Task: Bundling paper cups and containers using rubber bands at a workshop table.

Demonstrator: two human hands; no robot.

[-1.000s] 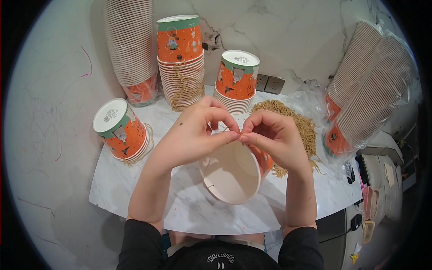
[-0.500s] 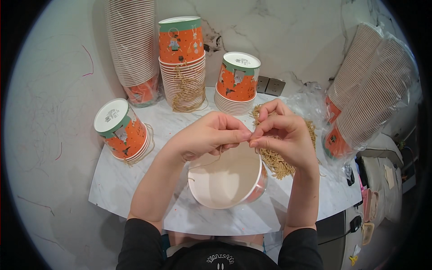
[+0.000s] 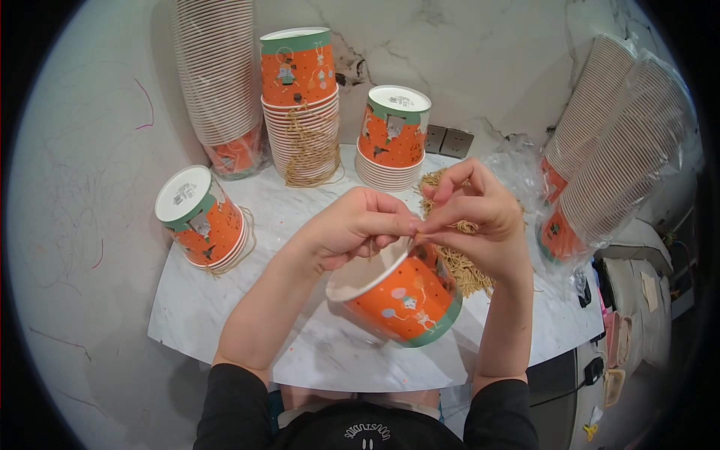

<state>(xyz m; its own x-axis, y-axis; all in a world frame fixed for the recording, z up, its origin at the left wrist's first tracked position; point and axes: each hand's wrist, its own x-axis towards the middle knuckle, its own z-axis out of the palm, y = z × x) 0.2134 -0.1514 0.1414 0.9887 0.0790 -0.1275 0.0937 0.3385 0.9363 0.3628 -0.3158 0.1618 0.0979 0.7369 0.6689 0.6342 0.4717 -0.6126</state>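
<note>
My left hand (image 3: 364, 229) and my right hand (image 3: 480, 221) meet above the middle of the table, thumb and forefinger of each pinched together. Between the fingertips is a thin tan cord, mostly hidden, with a short bit showing under my left fingers. Just below them, an orange paper bucket (image 3: 405, 304) with a green base band leans on its side, its white mouth tipped up toward my left hand. Its far rim lies behind my fingers, so I cannot tell how the cord joins it. Beyond my right hand lies a heap of tan cords (image 3: 469, 274).
Upside-down orange buckets stand at the left (image 3: 202, 221), the back (image 3: 300, 75) and the back middle (image 3: 394, 131); cords hang on the first two stacks. Tall plastic-wrapped bucket stacks rise at back left (image 3: 217, 75) and right (image 3: 622, 142). A wall socket (image 3: 448, 141) sits behind.
The bucket has turned from showing its open white inside to showing its orange printed side, tilting down to the right. Both hands stay pinched together in nearly the same place.
</note>
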